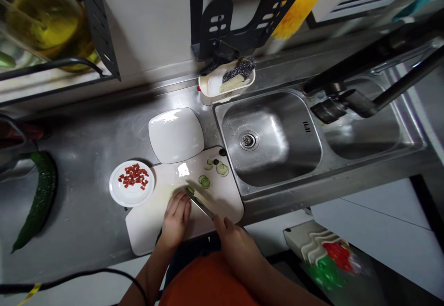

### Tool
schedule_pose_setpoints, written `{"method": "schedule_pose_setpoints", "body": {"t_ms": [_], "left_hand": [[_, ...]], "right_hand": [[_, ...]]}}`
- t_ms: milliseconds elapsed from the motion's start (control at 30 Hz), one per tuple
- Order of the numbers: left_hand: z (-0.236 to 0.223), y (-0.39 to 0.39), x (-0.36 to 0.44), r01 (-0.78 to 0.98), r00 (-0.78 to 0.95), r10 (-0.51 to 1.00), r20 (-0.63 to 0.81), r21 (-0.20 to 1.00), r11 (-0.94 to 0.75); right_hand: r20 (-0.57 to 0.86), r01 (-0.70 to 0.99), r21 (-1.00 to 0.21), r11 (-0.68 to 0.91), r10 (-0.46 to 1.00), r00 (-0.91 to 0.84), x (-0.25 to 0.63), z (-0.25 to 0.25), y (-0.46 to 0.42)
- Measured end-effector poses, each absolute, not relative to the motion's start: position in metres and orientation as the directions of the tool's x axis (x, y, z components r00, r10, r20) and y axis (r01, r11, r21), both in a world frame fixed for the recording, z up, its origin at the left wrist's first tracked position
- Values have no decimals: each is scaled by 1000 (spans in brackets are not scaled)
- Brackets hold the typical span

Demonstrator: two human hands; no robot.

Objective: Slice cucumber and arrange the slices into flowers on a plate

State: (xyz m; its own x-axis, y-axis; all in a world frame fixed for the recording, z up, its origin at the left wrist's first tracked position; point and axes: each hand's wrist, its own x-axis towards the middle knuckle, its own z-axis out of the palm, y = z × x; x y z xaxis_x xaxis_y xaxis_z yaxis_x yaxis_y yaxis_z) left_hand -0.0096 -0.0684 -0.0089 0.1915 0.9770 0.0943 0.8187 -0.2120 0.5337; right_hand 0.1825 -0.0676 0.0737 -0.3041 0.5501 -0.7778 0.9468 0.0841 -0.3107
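My right hand (233, 237) is wrapped round the handle of a kitchen knife (205, 210), its blade slanting up and left over the white cutting board (145, 225). Beside the blade, my left hand (176, 216) has its fingers curled over a cucumber (158, 235). Most of that cucumber is hidden beneath the hand; a dark green end shows by the wrist. Thin cucumber slices (204, 182) lie on the board beyond the knife, with more toward its far right corner. Some green pieces sit against the blade.
Chopped red bits lie on a round white plate (116, 190) left of the board. A square white plate (176, 135) touches the board's far side. At far left rests a large cucumber (43, 195). The steel sink (270, 135) and black faucet (333, 107) stand right.
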Motion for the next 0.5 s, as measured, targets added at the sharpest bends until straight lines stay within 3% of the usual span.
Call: {"method": "schedule_pose_setpoints", "body": {"t_ms": [500], "left_hand": [[-12, -69, -11, 823, 207, 972, 111, 518, -234]], "right_hand": [[-792, 947, -316, 67, 531, -302, 179, 75, -60]]}}
